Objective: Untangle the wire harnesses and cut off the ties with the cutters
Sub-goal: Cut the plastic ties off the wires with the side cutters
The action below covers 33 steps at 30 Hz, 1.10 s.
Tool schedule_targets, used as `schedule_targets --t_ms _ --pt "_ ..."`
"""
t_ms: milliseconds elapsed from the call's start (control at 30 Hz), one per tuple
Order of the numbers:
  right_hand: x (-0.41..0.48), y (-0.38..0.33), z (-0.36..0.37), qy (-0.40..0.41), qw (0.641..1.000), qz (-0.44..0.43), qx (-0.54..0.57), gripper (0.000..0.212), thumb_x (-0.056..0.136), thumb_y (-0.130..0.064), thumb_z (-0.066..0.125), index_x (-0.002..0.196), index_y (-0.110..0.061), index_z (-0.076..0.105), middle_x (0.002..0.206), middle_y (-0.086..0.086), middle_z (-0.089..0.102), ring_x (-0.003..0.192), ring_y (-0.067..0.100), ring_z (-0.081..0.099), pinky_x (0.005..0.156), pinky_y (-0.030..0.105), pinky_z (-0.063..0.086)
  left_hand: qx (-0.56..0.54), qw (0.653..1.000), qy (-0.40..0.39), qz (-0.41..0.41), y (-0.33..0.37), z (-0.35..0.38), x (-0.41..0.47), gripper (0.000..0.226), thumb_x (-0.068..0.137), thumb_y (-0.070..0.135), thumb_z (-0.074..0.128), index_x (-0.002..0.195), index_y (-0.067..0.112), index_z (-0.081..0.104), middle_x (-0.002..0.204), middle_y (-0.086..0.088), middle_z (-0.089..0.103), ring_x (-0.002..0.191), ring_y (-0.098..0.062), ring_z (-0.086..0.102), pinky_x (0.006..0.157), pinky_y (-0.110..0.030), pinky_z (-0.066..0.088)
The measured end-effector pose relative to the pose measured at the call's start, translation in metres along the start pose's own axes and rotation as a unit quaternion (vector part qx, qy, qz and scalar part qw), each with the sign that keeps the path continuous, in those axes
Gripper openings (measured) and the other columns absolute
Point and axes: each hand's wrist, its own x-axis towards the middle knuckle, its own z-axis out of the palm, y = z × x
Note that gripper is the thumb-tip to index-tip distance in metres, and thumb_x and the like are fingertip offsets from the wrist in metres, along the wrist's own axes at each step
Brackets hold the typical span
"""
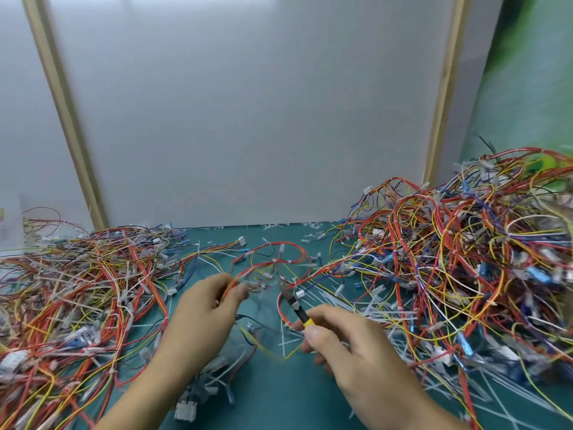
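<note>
My left hand (204, 308) pinches a wire harness (273, 259) of red, yellow and black wires, lifted over the middle of the green mat (279, 398). The harness loops away from my fingers towards the back, with white ties on it. My right hand (341, 342) grips the cutters (297, 308) by their yellow and black handle. The cutter tip points up and left, close to a red loop of the harness, just right of my left fingers. Motion blur hides the jaws.
A flat heap of harnesses (77, 290) covers the left side of the mat. A taller tangled heap (471, 259) fills the right side. Cut white ties (356, 308) lie scattered right of centre. A white partition (248, 119) closes the back.
</note>
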Motion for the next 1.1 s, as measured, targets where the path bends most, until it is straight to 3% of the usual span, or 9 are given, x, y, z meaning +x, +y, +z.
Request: schedule_targets --t_ms 167,300,400,467,567,833,933,1000,1100 --pt "-0.002 -0.002 0.0 -0.011 0.998 -0.033 -0.052 0.041 0.078 -0.063 0.046 0.098 -0.033 0.064 0.084 -0.006 0.063 0.074 0.009 0.058 0.069 0.034 0.05 -0.06 0.99 0.128 0.023 0.002 -0.001 0.0 0.023 0.098 0.022 0.057 0.077 0.013 0.06 0.057 -0.001 0.041 0.051 -0.01 0.035 0.049 -0.024 0.026" --pt "-0.002 -0.003 -0.002 -0.065 0.984 -0.087 -0.144 0.039 0.077 -0.063 0.051 0.113 -0.047 0.056 0.099 -0.02 0.063 0.092 -0.002 0.059 0.081 0.017 0.047 -0.103 0.968 0.221 0.054 0.004 -0.007 0.0 0.02 0.102 0.024 0.052 0.084 0.017 0.057 0.063 -0.003 0.047 0.054 -0.008 0.038 0.049 -0.023 0.029" --pt "-0.003 -0.005 -0.005 -0.135 0.956 -0.131 -0.225 0.041 0.082 -0.062 0.056 0.122 -0.051 0.054 0.106 -0.02 0.061 0.103 -0.007 0.05 0.093 0.022 0.043 -0.106 0.946 0.292 0.089 0.01 -0.02 0.005 0.018 0.103 0.034 0.049 0.09 0.022 0.054 0.068 -0.002 0.05 0.06 -0.011 0.044 0.055 -0.03 0.036" --pt "-0.002 -0.004 -0.005 -0.162 0.939 -0.151 -0.265 0.043 0.085 -0.062 0.058 0.126 -0.049 0.056 0.109 -0.017 0.06 0.107 -0.002 0.049 0.094 0.025 0.041 -0.131 0.932 0.32 0.112 0.021 -0.028 0.01 0.018 0.102 0.043 0.047 0.091 0.029 0.054 0.068 -0.005 0.048 0.061 -0.028 0.046 0.053 -0.038 0.038" --pt "0.0 -0.002 -0.004 -0.185 0.919 -0.165 -0.306 0.044 0.088 -0.063 0.057 0.13 -0.049 0.057 0.114 -0.016 0.057 0.111 0.004 0.047 0.094 0.026 0.039 -0.156 0.925 0.316 0.144 0.043 -0.034 0.015 0.017 0.101 0.045 0.048 0.092 0.032 0.052 0.066 -0.007 0.044 0.056 -0.035 0.041 0.048 -0.044 0.038" --pt "0.001 0.013 0.003 -0.193 0.919 -0.159 -0.305 0.053 0.084 -0.068 0.053 0.131 -0.044 0.056 0.121 -0.021 0.051 0.119 0.002 0.044 0.102 0.026 0.036 -0.122 0.935 0.253 0.214 0.105 -0.044 0.031 0.014 0.105 0.025 0.048 0.095 0.016 0.054 0.063 0.015 0.045 0.054 -0.003 0.039 0.049 -0.014 0.028" --pt "0.0 0.007 0.003 -0.141 0.963 -0.101 -0.208 0.053 0.08 -0.073 0.058 0.125 -0.044 0.062 0.125 -0.028 0.054 0.118 -0.01 0.047 0.105 0.025 0.039 -0.112 0.935 0.235 0.239 0.13 -0.057 0.027 0.012 0.104 0.021 0.05 0.094 0.016 0.054 0.062 0.015 0.045 0.052 -0.004 0.04 0.049 -0.011 0.028" --pt "0.004 -0.008 -0.003 -0.089 0.996 -0.03 -0.01 0.04 0.082 -0.056 0.062 0.113 -0.033 0.072 0.117 -0.019 0.067 0.11 -0.001 0.06 0.102 0.033 0.047 -0.092 0.935 0.218 0.264 0.143 -0.068 0.018 0.01 0.104 0.022 0.05 0.095 0.023 0.054 0.062 0.016 0.047 0.052 -0.004 0.042 0.049 -0.01 0.029" --pt "0.017 -0.041 -0.027 -0.057 0.927 0.079 0.361 0.047 0.082 -0.045 0.054 0.106 -0.011 0.077 0.113 0.013 0.073 0.098 0.032 0.07 0.091 0.049 0.055 0.033 0.926 0.151 0.345 0.147 -0.082 -0.008 0.006 0.104 0.03 0.047 0.103 0.03 0.052 0.064 0.018 0.05 0.055 -0.001 0.046 0.051 -0.013 0.032"
